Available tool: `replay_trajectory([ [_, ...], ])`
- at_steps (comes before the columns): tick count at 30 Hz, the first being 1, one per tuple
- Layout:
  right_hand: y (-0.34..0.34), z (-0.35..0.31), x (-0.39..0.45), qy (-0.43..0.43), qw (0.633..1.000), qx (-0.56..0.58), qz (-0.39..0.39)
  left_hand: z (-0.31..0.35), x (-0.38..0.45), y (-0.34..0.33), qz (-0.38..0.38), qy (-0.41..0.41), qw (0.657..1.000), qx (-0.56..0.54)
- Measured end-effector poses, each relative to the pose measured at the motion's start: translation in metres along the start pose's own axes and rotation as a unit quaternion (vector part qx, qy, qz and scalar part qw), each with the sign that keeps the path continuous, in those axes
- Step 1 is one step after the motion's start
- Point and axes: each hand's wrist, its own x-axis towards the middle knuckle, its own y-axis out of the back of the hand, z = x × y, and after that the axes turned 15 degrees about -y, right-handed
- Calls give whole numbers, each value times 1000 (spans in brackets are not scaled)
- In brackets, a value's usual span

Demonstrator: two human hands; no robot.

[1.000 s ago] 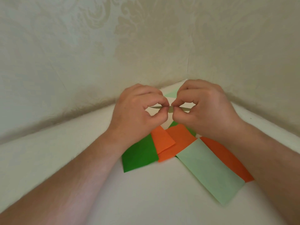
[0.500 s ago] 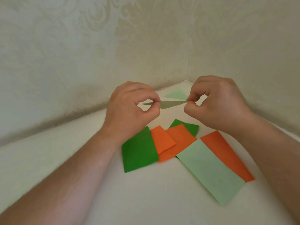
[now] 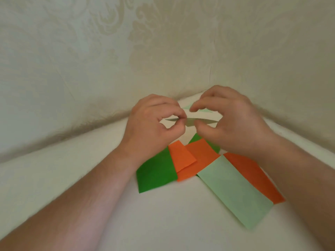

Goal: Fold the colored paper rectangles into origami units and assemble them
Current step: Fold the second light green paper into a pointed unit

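Note:
My left hand (image 3: 154,124) pinches the left part of a narrow folded light green strip (image 3: 208,121), held level above the table. My right hand (image 3: 235,124) hovers around the strip's right part. Its thumb touches the strip from below, and its fingers are curved loosely above with a gap. The hand is blurred. On the white table (image 3: 90,178) below lie a dark green rectangle (image 3: 155,174), a small orange piece (image 3: 181,154) over a larger orange one (image 3: 197,160), a long light green rectangle (image 3: 233,191) and an orange rectangle (image 3: 253,174).
A second dark green sheet (image 3: 194,139) peeks out under my right hand. A small folded light green piece (image 3: 205,111) lies in the table's far corner. Patterned cream walls (image 3: 108,60) enclose the table on the left and at the back.
My right hand slid out to the strip's right end, then came back toward my left hand and loosened its pinch. The left hand kept its grip. The loose papers stayed put.

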Motion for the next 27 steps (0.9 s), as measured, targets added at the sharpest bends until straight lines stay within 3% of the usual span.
replay_trajectory([
  [6, -4, 0, 1, 42, 998, -33, 22, 4, 0, -6, 2, -10, 1000, -15],
  [14, 0, -1, 2, 32, 997, -59, 46, -5, 1, -1, 14, 19, 999, 35],
  [18, 5, 1, 5, 16, 996, -63, 61, -11, 3, 7, 17, 70, 996, 59],
  [21, 11, 2, 6, -36, 997, 1, 72, -12, 5, 14, 56, 123, 991, 18],
  [27, 2, 1, 4, -135, 974, 179, -18, 13, 3, 0, 17, 163, 976, -144],
])
